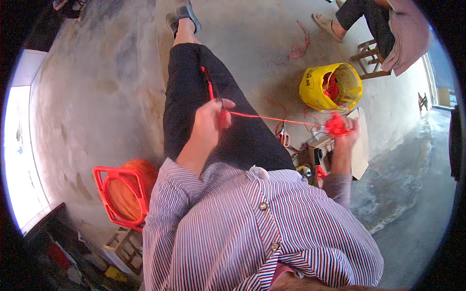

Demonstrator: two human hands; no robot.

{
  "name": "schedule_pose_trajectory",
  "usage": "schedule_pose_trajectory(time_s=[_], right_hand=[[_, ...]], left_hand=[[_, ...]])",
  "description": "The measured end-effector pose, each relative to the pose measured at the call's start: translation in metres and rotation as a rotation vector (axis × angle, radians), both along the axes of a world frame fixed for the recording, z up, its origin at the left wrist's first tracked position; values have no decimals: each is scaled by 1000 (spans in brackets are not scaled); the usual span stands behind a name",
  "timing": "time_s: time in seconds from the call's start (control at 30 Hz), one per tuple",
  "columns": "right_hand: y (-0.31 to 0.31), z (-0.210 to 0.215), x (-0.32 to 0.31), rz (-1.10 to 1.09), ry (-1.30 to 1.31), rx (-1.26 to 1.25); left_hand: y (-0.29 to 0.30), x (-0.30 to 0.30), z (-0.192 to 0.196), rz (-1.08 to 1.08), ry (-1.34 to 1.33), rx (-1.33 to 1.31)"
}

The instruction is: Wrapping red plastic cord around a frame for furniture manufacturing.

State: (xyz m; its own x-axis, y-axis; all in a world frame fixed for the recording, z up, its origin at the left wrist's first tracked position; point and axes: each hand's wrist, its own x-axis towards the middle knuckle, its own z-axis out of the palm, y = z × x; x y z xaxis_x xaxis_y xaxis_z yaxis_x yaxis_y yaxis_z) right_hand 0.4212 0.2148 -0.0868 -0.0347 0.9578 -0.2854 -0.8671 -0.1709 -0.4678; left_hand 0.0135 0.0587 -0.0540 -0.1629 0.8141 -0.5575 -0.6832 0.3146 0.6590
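My left hand (206, 121) is closed over my lap, blurred by motion, with red cord in its fingers. A thin red strip (210, 88) with a dark edge sticks up past that hand; its kind I cannot make out. From there a red cord (272, 118) runs taut to the right. At its other end my right hand (348, 138) is closed around a loose red bundle of cord (336, 124), also blurred. Scissors (284, 137) with pale handles lie beside my right thigh, below the cord.
A yellow bucket (313, 87) with red cord inside lies tipped beyond my right hand. Small items and an open cardboard box (359, 145) are below it. Someone sits on a wooden stool (371, 60) at far right. A red plastic frame (99, 186) with orange material stands left.
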Motion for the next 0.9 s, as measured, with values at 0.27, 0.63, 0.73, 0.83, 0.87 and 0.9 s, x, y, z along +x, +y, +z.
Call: schedule_pose_trajectory(time_s=[0.27,0.63,0.73,0.83,0.87,0.9], right_hand=[[-24,-6,-73,523,-182,11],[-66,93,-207,889,-208,191],[-71,103,-219,915,-52,53],[-78,97,-232,947,-90,59],[-79,94,-235,902,-131,74],[-78,93,-238,898,-226,143]], left_hand=[[10,13,146,418,1443,729],[-16,32,134,314,1175,582],[-11,30,102,-348,1295,378],[-6,49,94,-355,1072,301],[-3,48,81,-258,1125,341],[0,46,70,-165,1177,380]])
